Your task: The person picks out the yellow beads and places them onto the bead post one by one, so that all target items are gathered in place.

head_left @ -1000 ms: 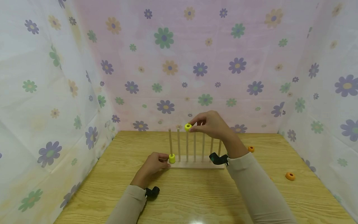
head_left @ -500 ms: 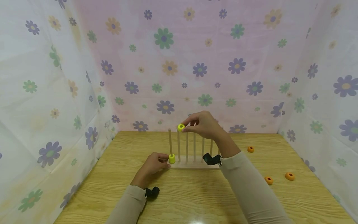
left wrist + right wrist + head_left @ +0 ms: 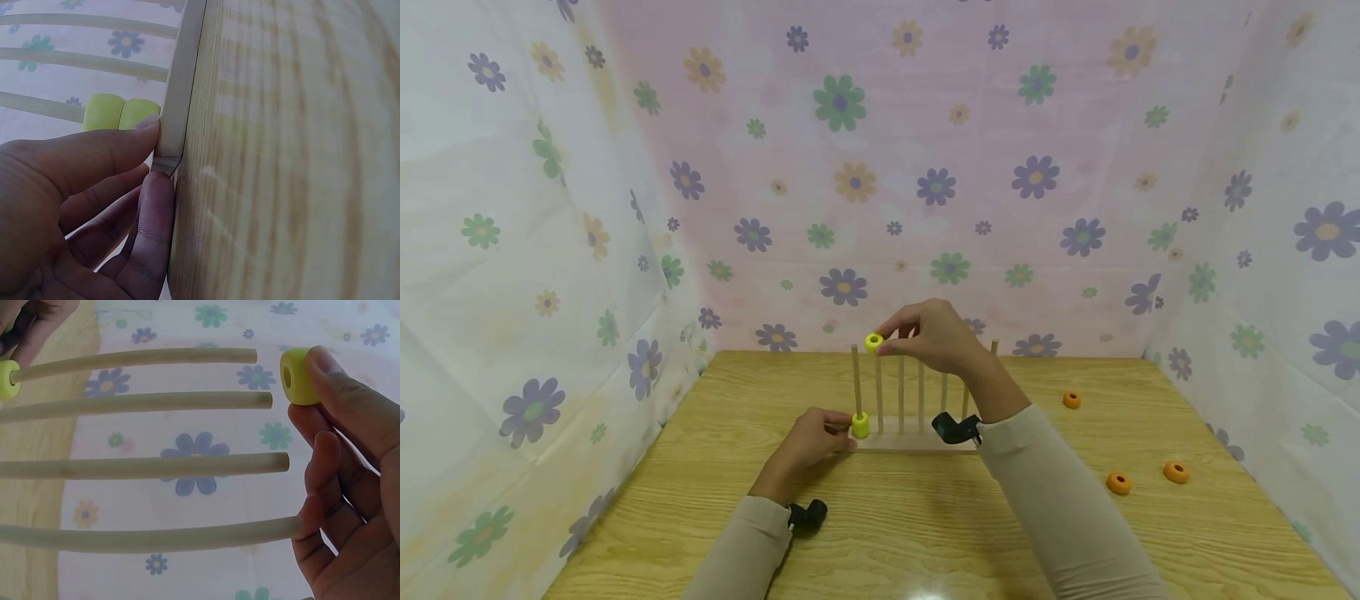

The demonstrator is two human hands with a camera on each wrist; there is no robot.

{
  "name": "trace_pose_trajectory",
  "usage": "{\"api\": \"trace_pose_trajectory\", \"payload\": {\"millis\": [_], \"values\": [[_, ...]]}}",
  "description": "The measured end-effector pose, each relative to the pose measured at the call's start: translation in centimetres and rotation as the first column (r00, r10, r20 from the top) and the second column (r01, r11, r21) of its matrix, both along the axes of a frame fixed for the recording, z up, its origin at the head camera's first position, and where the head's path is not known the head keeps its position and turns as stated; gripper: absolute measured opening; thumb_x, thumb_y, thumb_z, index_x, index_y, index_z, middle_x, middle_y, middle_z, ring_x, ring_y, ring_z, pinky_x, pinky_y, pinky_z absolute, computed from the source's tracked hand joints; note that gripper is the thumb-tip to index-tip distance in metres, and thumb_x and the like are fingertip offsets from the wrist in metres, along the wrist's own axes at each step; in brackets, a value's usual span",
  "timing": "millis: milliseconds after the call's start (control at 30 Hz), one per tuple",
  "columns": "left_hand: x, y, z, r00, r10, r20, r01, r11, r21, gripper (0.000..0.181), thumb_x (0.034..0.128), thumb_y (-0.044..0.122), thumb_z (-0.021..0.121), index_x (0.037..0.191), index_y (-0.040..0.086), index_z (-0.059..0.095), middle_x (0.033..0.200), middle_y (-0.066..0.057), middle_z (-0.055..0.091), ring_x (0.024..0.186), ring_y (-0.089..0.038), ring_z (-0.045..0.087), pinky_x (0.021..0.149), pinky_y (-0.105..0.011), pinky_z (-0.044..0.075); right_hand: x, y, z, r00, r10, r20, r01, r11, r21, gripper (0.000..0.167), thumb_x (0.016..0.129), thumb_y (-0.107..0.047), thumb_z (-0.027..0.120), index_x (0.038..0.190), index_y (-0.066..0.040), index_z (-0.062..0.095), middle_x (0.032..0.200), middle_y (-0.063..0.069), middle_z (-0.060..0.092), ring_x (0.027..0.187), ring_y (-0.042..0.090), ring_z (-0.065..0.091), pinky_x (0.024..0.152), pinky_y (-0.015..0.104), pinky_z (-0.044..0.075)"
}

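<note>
A wooden peg rack [image 3: 917, 442] stands on the table, with several upright dowels along its base. Two yellow beads [image 3: 122, 112] are stacked at the foot of its leftmost dowel. My left hand [image 3: 812, 437] pinches the left end of the base beside them; in the left wrist view its thumb lies by the lower bead. Between thumb and index finger, my right hand [image 3: 936, 337] holds another yellow bead [image 3: 300, 376] above the dowel tops. In the right wrist view this bead is apart from the dowel ends, its hole facing them, and a curled finger is at a lower dowel's tip.
Three orange beads lie on the table to the right: one farther back [image 3: 1072, 400], one nearer bead [image 3: 1118, 482] and one far-right bead [image 3: 1176, 472]. Flowered cloth [image 3: 936, 125] walls the table at the back and both sides.
My right hand has moved left with the yellow bead, from over the third dowel to near the second. The nearer orange bead has come fully into view. My left hand has stayed put.
</note>
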State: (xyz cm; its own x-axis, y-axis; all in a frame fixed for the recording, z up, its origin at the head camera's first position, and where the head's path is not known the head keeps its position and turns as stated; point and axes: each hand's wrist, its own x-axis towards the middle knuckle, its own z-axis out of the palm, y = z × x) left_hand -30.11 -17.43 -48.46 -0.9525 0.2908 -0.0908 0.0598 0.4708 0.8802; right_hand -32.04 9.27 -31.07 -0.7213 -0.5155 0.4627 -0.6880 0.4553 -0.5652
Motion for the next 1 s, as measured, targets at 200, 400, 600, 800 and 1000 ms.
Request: {"api": "trace_pose_trajectory", "payload": {"millis": [200,400,600,800,1000], "values": [[0.0,0.0,-0.1,1.0,-0.002,0.001,0.002,1.0,0.0,0.046,0.0934,0.013,0.078,0.137,0.004,0.068,0.12,-0.008,0.075,0.101,-0.017,0.072,0.092,-0.039,0.06,-0.1,-0.7,0.0,1.0,0.011,-0.013,-0.011,1.0,0.001,0.015,0.087,-0.032,0.086,0.101,-0.025,0.084,0.089,-0.009,0.076,0.069,0.02,0.063,0.057,0.032,0.052],[-0.1,0.1,-0.1,1.0,-0.013,0.002,0.013,1.0,0.016,0.045,0.0936,0.011,0.078,0.137,0.003,0.067,0.12,-0.009,0.075,0.1,-0.018,0.073,0.091,-0.038,0.06,-0.1,-1.1,0.0,1.0,0.021,-0.013,-0.021,1.0,-0.008,0.014,0.087,-0.031,0.086,0.1,-0.024,0.084,0.091,-0.005,0.076,0.068,0.019,0.064,0.056,0.032,0.052],[-0.2,0.0,-0.2,1.0,-0.016,0.012,0.016,1.0,0.025,0.045,0.0942,0.011,0.077,0.137,0.004,0.067,0.119,-0.008,0.075,0.1,-0.018,0.073,0.091,-0.038,0.06,-0.2,-1.4,-0.2,1.0,0.011,0.002,-0.011,1.0,-0.011,0.013,0.087,-0.031,0.086,0.098,-0.025,0.084,0.092,-0.006,0.077,0.068,0.017,0.063,0.057,0.032,0.053],[-0.5,-0.1,-0.4,1.0,-0.025,0.01,0.024,0.999,0.03,0.045,0.0944,0.012,0.077,0.137,0.003,0.067,0.119,-0.009,0.075,0.101,-0.018,0.072,0.092,-0.039,0.06,-0.4,-1.8,-0.3,1.0,0.014,-0.01,-0.015,1.0,-0.014,0.014,0.088,-0.031,0.085,0.1,-0.025,0.084,0.09,-0.008,0.076,0.072,0.024,0.065,0.059,0.034,0.054],[-0.6,-0.2,-0.6,1.0,-0.024,0.009,0.024,0.999,0.031,0.046,0.0939,0.012,0.078,0.137,0.004,0.067,0.118,-0.008,0.075,0.102,-0.018,0.072,0.092,-0.039,0.06,-0.4,-2.4,-0.2,1.0,-0.012,-0.004,0.012,1.0,-0.015,0.015,0.088,-0.03,0.086,0.101,-0.023,0.084,0.09,-0.009,0.076,0.07,0.018,0.064,0.055,0.031,0.051]]}}
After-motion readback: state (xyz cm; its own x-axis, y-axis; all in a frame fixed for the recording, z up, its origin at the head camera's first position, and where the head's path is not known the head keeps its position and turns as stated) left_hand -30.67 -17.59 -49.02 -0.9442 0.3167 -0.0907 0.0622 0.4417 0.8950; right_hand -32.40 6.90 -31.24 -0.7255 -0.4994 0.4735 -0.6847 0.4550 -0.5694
